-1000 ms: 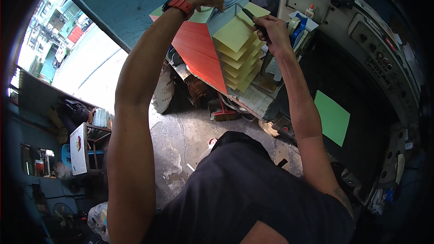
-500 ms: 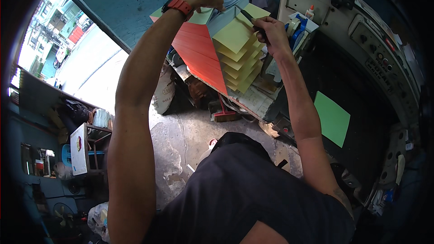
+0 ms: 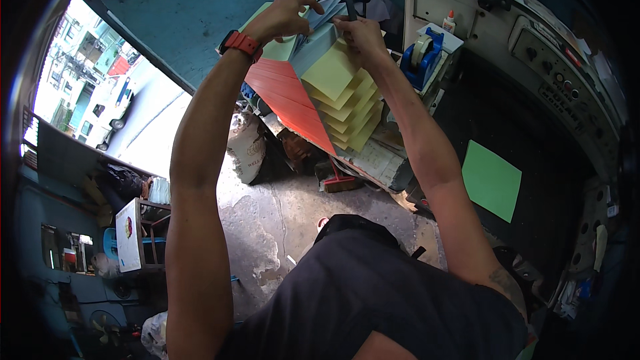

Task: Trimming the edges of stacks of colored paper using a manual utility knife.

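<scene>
My left hand (image 3: 280, 20), wearing an orange-strapped watch (image 3: 242, 45), reaches over the far end of a paper stack. Its fingers are apart and bent above loose white-blue sheets (image 3: 327, 10). Just right of it, my right hand (image 3: 363, 39) grips a slim black knife-like tool (image 3: 349, 1), which points up and away. Yellow sheets (image 3: 331, 75) jut out in staggered layers below my right hand. Red-orange paper (image 3: 287, 97) slopes down the stack's left side, with a grey-blue surface (image 3: 315, 52) between the two colours. Pale green paper (image 3: 279, 49) lies under my left wrist.
Right of the stack stand a blue tape dispenser (image 3: 421, 60) and a white glue bottle (image 3: 449, 21). A green sheet (image 3: 492, 181) lies on the dark surface by a machine's control panel (image 3: 557, 70). A sack (image 3: 245, 150) and a red broom (image 3: 339, 180) are below the table.
My right hand has moved left, close to my left hand, and the tool has turned to point more upright. Both hands remain over the stack. A white vehicle has appeared outside the doorway.
</scene>
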Demonstrator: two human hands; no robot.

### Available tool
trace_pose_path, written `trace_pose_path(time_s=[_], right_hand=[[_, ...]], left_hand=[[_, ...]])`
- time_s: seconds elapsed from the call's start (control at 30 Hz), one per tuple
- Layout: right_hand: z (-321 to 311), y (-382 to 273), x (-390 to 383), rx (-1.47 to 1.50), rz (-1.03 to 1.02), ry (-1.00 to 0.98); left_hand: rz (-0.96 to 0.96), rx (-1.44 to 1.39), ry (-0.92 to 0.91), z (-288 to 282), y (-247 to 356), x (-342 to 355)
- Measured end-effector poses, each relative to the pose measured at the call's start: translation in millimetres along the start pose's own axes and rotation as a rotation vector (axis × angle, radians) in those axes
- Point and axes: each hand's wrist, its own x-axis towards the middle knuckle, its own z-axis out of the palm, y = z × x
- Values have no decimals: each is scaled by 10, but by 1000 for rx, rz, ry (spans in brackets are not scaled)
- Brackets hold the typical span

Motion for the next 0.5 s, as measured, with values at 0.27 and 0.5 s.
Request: trace_pose_path(time_s=[0.27, 0.5], right_hand=[[51, 38, 212, 3, 1, -87], [-50, 86, 347, -33, 72, -148]], left_hand=[[219, 264, -14, -46, -28, 126], [237, 305, -22, -40, -84, 171]])
